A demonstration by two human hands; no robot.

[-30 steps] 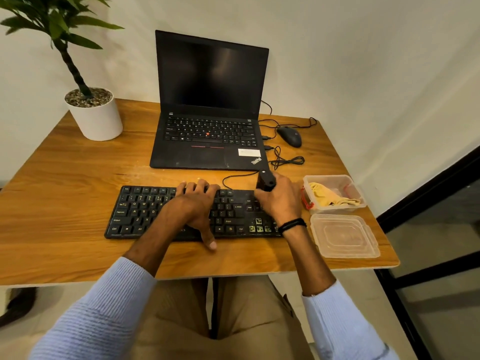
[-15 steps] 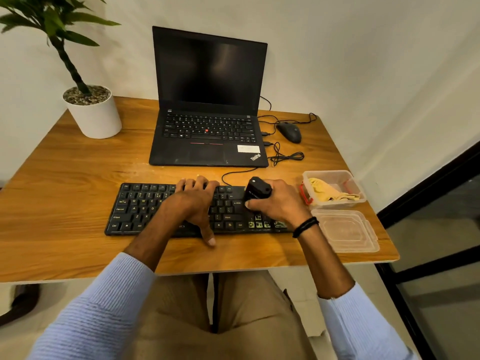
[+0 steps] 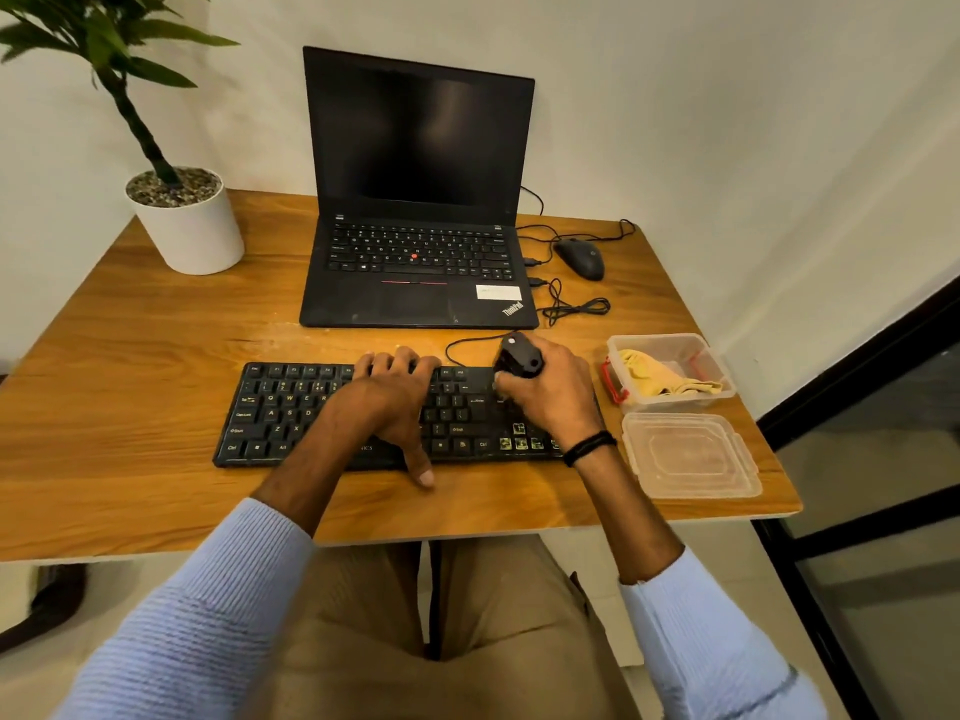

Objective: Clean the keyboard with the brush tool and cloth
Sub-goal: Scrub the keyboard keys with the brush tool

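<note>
A black wired keyboard (image 3: 270, 413) lies across the front of the wooden desk (image 3: 130, 345). My left hand (image 3: 387, 402) rests flat on its middle, fingers over the far edge and thumb over the near edge. My right hand (image 3: 553, 392) grips a black brush tool (image 3: 519, 358) over the keyboard's upper right keys; its bristles are hidden under my fingers. A yellow cloth (image 3: 657, 379) lies crumpled in a clear plastic box (image 3: 719, 368) just right of the keyboard.
An open black laptop (image 3: 415, 283) stands behind the keyboard, with a black mouse (image 3: 582, 258) and coiled cables (image 3: 574, 306) to its right. A white potted plant (image 3: 187, 226) sits at the back left. The box's clear lid (image 3: 691, 454) lies near the desk's front right corner.
My right hand has carried the brush tool from the keyboard's far right edge leftward over the keys and back a little to the right. My left hand has stayed in place.
</note>
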